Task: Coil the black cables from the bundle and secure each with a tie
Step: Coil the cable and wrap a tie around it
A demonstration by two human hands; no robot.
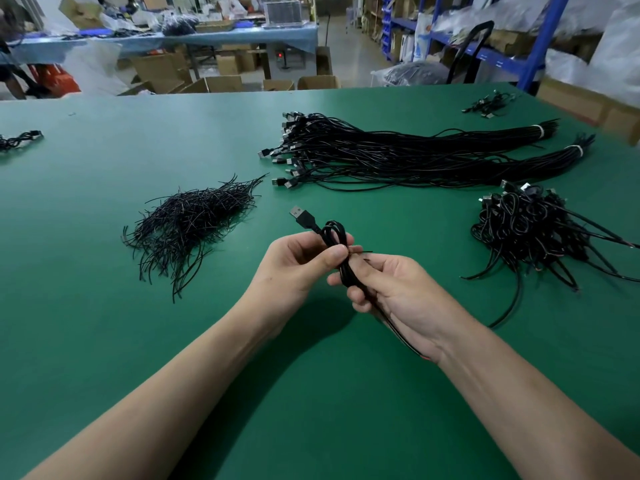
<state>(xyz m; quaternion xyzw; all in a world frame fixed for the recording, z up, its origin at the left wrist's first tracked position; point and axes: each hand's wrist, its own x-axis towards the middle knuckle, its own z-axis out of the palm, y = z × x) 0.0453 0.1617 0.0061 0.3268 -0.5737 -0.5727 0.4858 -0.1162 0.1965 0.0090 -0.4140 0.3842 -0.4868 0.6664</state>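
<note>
Slip risk: The loops of the coiled cable (333,233) could be springing open if the thumb is letting go before the tie is twisted tight.
Tie risk: The thin tie (362,252) is poking out to the right. It looks like it is going round the coil, but it is too thin for me to be sure. If it is sitting loose, it could be sliding off.
Tail risk: One end of the cable is hanging down past the right wrist, and it could be tugging the coil crooked.
Left hand: The left hand (301,261) is pinching the coil near its top, with the thumb pressing on the front.
Right hand: The right hand (394,292) is curling its fingers round the lower part of the coil.
Where the cable is: It is sitting between both hands, held up over the green table (104,341). Its plug (300,215) is pointing up and away to the left.
Spare ties: The pile of ties (190,223) is lying near the hands, on their left.
Bundles: The long cable bundles (398,150) are lying farther back, well apart from the hands.
Done heap: The heap of coiled cables (533,226) is sitting off to the right.
</note>
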